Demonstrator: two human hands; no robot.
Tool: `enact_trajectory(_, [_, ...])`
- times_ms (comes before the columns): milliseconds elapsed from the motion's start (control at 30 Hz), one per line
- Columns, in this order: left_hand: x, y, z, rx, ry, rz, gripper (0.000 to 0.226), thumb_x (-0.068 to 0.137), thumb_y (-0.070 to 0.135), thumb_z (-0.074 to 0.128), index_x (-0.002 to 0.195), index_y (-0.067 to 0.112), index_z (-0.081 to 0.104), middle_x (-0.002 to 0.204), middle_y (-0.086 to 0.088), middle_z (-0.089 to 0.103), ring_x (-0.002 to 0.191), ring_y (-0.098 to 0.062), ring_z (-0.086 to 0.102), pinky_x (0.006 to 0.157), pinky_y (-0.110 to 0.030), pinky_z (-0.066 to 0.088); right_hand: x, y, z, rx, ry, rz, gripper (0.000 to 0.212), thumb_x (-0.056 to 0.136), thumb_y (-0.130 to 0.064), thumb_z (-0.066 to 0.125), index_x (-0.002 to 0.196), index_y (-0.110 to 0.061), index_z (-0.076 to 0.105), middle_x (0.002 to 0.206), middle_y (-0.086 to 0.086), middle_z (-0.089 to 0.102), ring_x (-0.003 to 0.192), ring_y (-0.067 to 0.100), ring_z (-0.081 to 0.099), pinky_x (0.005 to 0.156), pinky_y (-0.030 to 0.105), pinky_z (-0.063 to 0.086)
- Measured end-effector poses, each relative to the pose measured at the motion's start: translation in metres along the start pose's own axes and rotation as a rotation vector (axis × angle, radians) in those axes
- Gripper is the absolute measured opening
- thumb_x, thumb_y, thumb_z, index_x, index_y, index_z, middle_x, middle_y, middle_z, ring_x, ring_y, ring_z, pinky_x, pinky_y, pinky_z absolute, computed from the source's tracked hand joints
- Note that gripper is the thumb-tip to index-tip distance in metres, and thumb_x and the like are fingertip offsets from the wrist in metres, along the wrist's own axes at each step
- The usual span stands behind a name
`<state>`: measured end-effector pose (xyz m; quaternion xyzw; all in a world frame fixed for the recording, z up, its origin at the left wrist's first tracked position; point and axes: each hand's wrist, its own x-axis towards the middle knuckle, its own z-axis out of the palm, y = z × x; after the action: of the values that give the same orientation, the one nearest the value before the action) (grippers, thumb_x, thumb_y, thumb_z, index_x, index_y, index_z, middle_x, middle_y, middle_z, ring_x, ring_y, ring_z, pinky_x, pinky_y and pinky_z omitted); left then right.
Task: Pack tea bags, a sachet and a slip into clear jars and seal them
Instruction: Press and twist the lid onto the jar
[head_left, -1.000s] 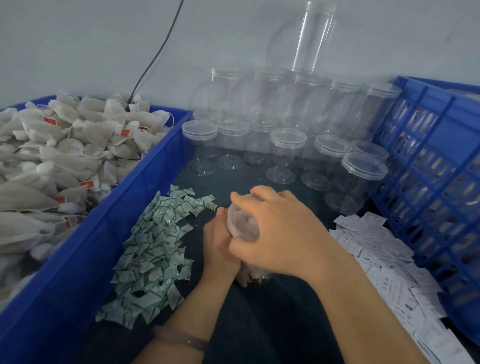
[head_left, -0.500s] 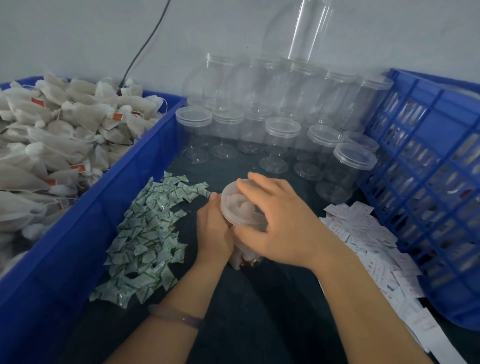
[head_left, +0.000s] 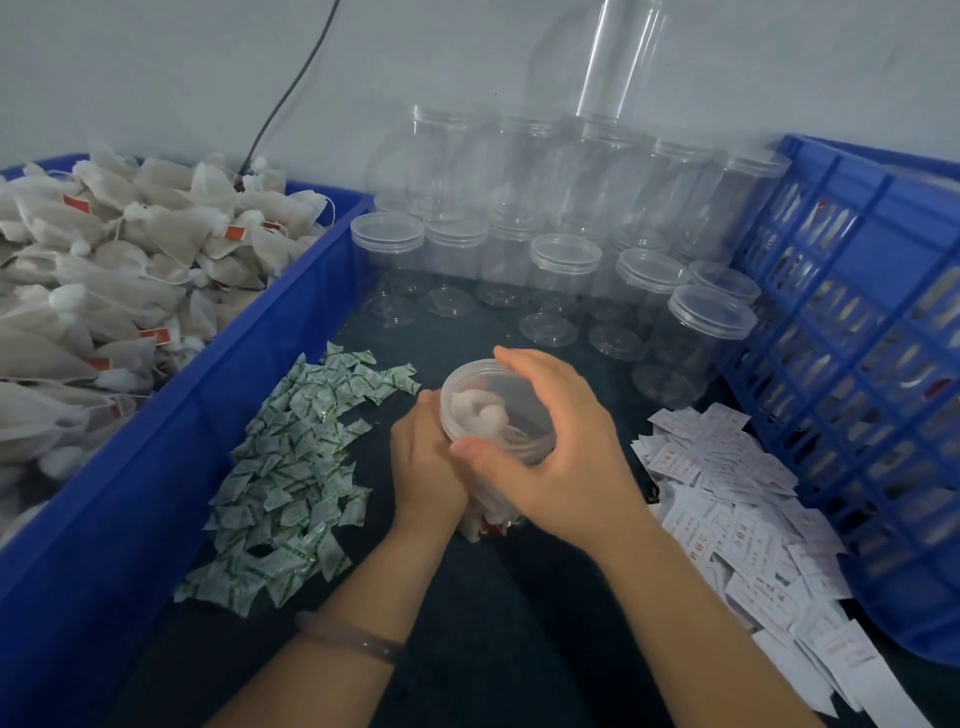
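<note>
Right hand (head_left: 566, 457) grips jar (head_left: 493, 410); left hand (head_left: 423, 467) seemingly too.

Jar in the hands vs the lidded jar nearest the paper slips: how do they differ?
The held jar has tea bags inside; the jar by the slips is empty. The held jar is tilted, gripped by the left hand and right hand; the jar by the slips stands upright on the table, untouched. Both are clear plastic with clear lids.

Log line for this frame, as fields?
step: sealing | left hand: holds jar | right hand: grips lid | inside: tea bags
</note>
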<state>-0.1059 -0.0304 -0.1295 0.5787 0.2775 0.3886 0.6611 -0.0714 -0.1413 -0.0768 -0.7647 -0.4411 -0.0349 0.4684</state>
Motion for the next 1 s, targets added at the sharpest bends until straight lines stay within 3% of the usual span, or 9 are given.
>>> enact_trajectory(167, [0.004,-0.002,-0.003,0.016,-0.069,-0.013,0.051,0.100,0.032,0.032,0.071,0.004,0.064,0.063,-0.005,0.066,0.063,-0.025,0.063,0.062,-0.044,0.053,0.007,-0.011,0.008,-0.220,0.045,0.066,0.064,0.059,-0.068,0.063,0.113,-0.034,0.056,0.113,-0.016,0.042,0.109,0.003,0.039,0.081,0.010,0.037])
enact_trajectory(333, [0.007,-0.001,-0.005,-0.285,-0.346,-0.100,0.068,0.106,0.025,0.022,0.066,0.030,0.077,0.069,0.003,0.073,0.068,-0.006,0.070,0.060,-0.021,0.054,0.018,-0.012,-0.007,-0.325,-0.214,-0.026,0.075,0.066,-0.056,0.078,0.133,-0.030,0.055,0.134,-0.009,0.045,0.130,0.011,0.035,0.105,0.023,0.030])
enact_trajectory(467, [0.009,-0.007,-0.003,0.075,-0.167,0.061,0.026,0.094,0.023,0.048,0.083,0.008,0.067,0.078,-0.013,0.070,0.076,-0.030,0.069,0.071,-0.045,0.057,0.009,-0.012,0.008,-0.249,0.037,-0.028,0.060,0.067,-0.052,0.078,0.119,-0.024,0.068,0.130,-0.006,0.059,0.122,0.014,0.051,0.099,0.027,0.040])
enact_trajectory(533, [0.008,-0.011,-0.003,0.228,-0.129,0.107,0.033,0.083,0.031,0.054,0.086,-0.001,0.061,0.076,-0.014,0.068,0.072,-0.029,0.066,0.072,-0.047,0.056,0.008,-0.014,0.013,-0.273,0.116,-0.014,0.059,0.065,-0.054,0.072,0.114,-0.023,0.070,0.125,-0.006,0.062,0.118,0.016,0.054,0.093,0.026,0.040])
enact_trajectory(667, [0.006,-0.005,-0.004,-0.025,-0.171,-0.060,0.055,0.101,0.028,0.033,0.059,0.024,0.068,0.058,0.000,0.066,0.059,-0.018,0.065,0.061,-0.037,0.053,0.008,-0.015,0.010,-0.279,0.067,-0.007,0.058,0.064,-0.054,0.081,0.111,-0.023,0.070,0.126,-0.007,0.061,0.117,0.017,0.052,0.093,0.023,0.036])
enact_trajectory(800, [0.004,0.001,-0.009,-0.227,-0.307,-0.126,0.065,0.104,0.035,0.025,0.064,0.033,0.076,0.066,0.003,0.072,0.065,-0.007,0.070,0.057,-0.020,0.054,0.011,-0.014,-0.002,-0.207,-0.098,0.027,0.064,0.060,-0.060,0.081,0.116,-0.033,0.065,0.131,-0.019,0.049,0.123,0.006,0.042,0.095,0.005,0.023])
enact_trajectory(867, [-0.001,-0.003,-0.010,-0.178,-0.320,-0.089,0.053,0.100,0.037,0.035,0.067,0.028,0.076,0.069,0.001,0.073,0.070,-0.011,0.070,0.066,-0.024,0.054,0.011,-0.013,-0.005,-0.167,-0.143,0.046,0.061,0.061,-0.060,0.080,0.115,-0.038,0.063,0.132,-0.024,0.042,0.126,0.002,0.039,0.097,0.006,0.023])
enact_trajectory(933, [-0.002,-0.005,-0.011,0.011,-0.221,0.034,0.023,0.077,0.036,0.053,0.084,0.022,0.070,0.082,-0.005,0.070,0.082,-0.022,0.066,0.077,-0.032,0.053,0.009,-0.013,-0.001,-0.164,-0.101,0.049,0.055,0.063,-0.056,0.079,0.112,-0.037,0.064,0.128,-0.024,0.045,0.121,0.001,0.042,0.097,0.008,0.027])
enact_trajectory(1000, [-0.004,-0.009,-0.008,0.078,-0.181,0.093,0.037,0.066,0.046,0.045,0.084,0.023,0.067,0.082,-0.011,0.067,0.082,-0.027,0.063,0.081,-0.043,0.054,0.008,-0.014,0.004,-0.168,-0.025,0.045,0.051,0.062,-0.059,0.073,0.106,-0.035,0.065,0.116,-0.027,0.052,0.111,-0.001,0.047,0.090,0.004,0.030])
